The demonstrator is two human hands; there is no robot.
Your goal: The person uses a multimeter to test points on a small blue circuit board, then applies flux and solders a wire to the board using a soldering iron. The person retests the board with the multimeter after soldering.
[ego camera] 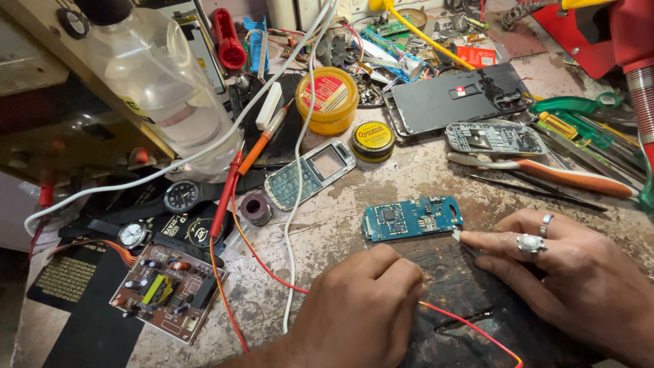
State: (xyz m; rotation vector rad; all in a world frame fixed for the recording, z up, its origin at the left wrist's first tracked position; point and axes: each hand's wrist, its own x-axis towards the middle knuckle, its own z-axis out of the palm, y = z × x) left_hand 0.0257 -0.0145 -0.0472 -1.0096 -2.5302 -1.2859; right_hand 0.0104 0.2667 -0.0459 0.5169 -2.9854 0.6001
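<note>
Centre frame, blue circuit board (412,218) lying flat, long axis left-right. My right hand (572,272) nearer, fingertips pinching small white bit at board's right corner. Left hand (361,307) curled just below, holding nothing I can see.

Circuit board (413,218) is blue w/ small silver parts. Wire (470,328) is red, cable (294,197) white. Round tin (327,99) is yellow w/ red label; pliers (572,177) have orange handles.

One head camera – looking steeply down, close over the cluttered workbench (354,204).
</note>
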